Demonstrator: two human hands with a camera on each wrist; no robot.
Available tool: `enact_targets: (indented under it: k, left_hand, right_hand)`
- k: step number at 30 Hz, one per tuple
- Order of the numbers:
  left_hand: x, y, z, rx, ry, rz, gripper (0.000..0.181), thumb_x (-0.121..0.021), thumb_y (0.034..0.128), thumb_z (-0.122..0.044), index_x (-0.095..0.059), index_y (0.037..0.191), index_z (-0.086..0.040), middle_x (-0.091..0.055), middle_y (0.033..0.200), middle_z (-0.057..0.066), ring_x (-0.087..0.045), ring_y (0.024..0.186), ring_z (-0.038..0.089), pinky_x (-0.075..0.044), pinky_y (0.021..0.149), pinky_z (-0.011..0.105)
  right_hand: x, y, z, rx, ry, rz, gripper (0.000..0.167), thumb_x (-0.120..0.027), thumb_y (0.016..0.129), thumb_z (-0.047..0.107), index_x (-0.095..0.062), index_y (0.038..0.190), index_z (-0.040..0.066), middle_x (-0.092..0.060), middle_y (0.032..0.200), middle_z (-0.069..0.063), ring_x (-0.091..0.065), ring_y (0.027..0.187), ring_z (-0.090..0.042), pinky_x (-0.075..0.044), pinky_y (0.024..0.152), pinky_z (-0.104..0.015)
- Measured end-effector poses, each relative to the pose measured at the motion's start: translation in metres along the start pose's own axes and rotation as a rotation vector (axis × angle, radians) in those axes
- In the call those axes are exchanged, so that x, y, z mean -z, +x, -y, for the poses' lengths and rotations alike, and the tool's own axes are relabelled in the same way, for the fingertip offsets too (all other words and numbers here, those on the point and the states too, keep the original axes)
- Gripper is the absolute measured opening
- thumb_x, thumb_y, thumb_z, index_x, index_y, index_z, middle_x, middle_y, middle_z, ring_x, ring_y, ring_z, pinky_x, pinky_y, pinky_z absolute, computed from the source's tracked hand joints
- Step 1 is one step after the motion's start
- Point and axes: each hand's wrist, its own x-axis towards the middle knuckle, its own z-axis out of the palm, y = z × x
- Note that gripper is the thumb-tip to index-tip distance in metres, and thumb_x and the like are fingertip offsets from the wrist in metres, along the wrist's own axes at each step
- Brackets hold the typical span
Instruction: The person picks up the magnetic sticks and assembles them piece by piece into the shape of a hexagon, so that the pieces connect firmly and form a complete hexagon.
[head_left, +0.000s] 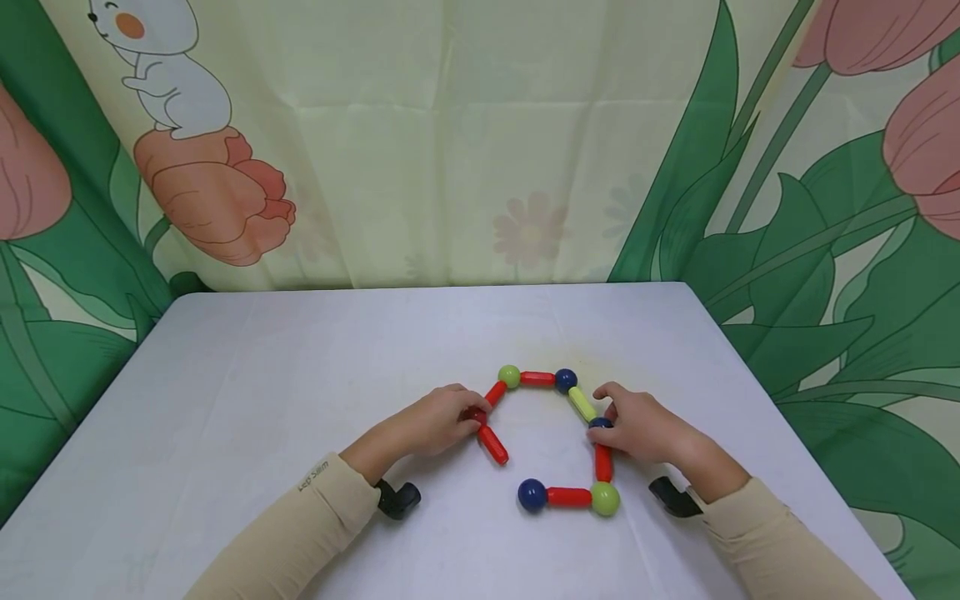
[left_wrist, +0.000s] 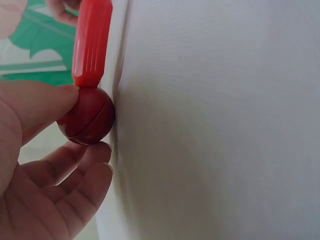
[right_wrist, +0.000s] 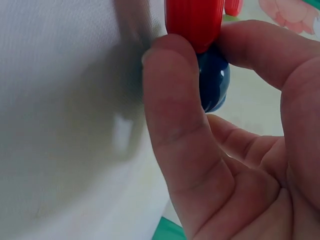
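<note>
In the head view, red rods and colored balls form an unclosed ring on the table. With thumb and fingers, my left hand (head_left: pixel 442 421) pinches a dark red ball (left_wrist: pixel 87 117) at the ring's left. From that ball one red rod (head_left: pixel 493 446) points toward me, its near end free. On the right side, my right hand (head_left: pixel 643 425) grips a dark blue ball (right_wrist: pixel 214 80) between thumb and fingers. A yellow-green rod (head_left: pixel 582 405) and a red rod (head_left: pixel 603 463) meet at it. The near end is a blue ball (head_left: pixel 532 495), apart from the free rod.
A green ball (head_left: pixel 509 376) and another blue ball (head_left: pixel 566 381) make the ring's far corners; a second green ball (head_left: pixel 605 498) is the near right corner. The white-covered table (head_left: pixel 300 358) ends at a printed curtain (head_left: pixel 375 167). Black wrist devices sit below both hands.
</note>
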Motion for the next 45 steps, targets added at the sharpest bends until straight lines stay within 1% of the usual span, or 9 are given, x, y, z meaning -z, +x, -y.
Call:
enact_targets:
  k: [8, 14, 25, 32, 39, 45]
  left_hand:
    - [0.0, 0.0, -0.001, 0.005, -0.004, 0.018, 0.025, -0.067, 0.0961, -0.01, -0.069, 0.121, -0.009, -0.062, 0.107, 0.003, -0.057, 0.102, 0.02, -0.052, 0.088, 0.035]
    - [0.001, 0.0, -0.001, 0.003, -0.015, 0.029, 0.026, -0.066, 0.0963, -0.01, -0.069, 0.122, -0.009, -0.062, 0.107, 0.002, -0.057, 0.102, 0.019, -0.052, 0.088, 0.035]
    - [0.004, -0.001, -0.002, -0.008, -0.016, 0.049, 0.026, -0.066, 0.0963, -0.01, -0.069, 0.122, -0.01, -0.062, 0.105, -0.001, -0.056, 0.102, 0.018, -0.051, 0.087, 0.034]
    - [0.006, -0.001, -0.004, -0.02, -0.007, 0.061, 0.026, -0.066, 0.0961, -0.01, -0.07, 0.121, -0.01, -0.062, 0.103, -0.002, -0.055, 0.1, 0.017, -0.05, 0.087, 0.034]
    - [0.004, -0.002, -0.005, -0.011, -0.004, 0.072, 0.025, -0.067, 0.0959, -0.011, -0.07, 0.121, -0.01, -0.061, 0.099, -0.003, -0.054, 0.097, 0.016, -0.05, 0.085, 0.032]
    - [0.003, -0.002, -0.005, -0.014, 0.0, 0.077, 0.026, -0.068, 0.0955, -0.011, -0.071, 0.121, -0.011, -0.06, 0.097, -0.004, -0.054, 0.096, 0.016, -0.05, 0.082, 0.03]
  right_hand:
    - [-0.003, 0.002, 0.001, -0.003, 0.012, -0.016, 0.062, -0.077, 0.089, 0.023, -0.045, 0.136, -0.001, -0.06, 0.098, -0.011, -0.058, 0.08, -0.02, -0.056, 0.07, -0.032]
    - [-0.003, 0.004, 0.002, 0.0, 0.015, -0.022, 0.063, -0.077, 0.089, 0.024, -0.046, 0.136, -0.001, -0.06, 0.097, -0.01, -0.057, 0.078, -0.02, -0.056, 0.069, -0.031]
    - [-0.002, 0.007, 0.005, 0.017, -0.003, -0.031, 0.063, -0.077, 0.089, 0.024, -0.045, 0.136, -0.002, -0.059, 0.095, -0.009, -0.056, 0.077, -0.019, -0.055, 0.069, -0.031]
    - [-0.004, 0.01, 0.006, -0.001, -0.006, -0.035, 0.061, -0.077, 0.089, 0.023, -0.046, 0.136, -0.001, -0.059, 0.095, -0.01, -0.057, 0.076, -0.019, -0.055, 0.069, -0.03]
    - [-0.006, 0.01, 0.008, -0.012, -0.005, -0.034, 0.061, -0.077, 0.089, 0.022, -0.045, 0.136, -0.001, -0.058, 0.094, -0.009, -0.056, 0.076, -0.019, -0.054, 0.069, -0.03]
    - [-0.007, 0.009, 0.011, -0.004, -0.003, -0.041, 0.063, -0.078, 0.089, 0.025, -0.045, 0.136, -0.002, -0.058, 0.094, -0.009, -0.056, 0.077, -0.02, -0.054, 0.069, -0.031]
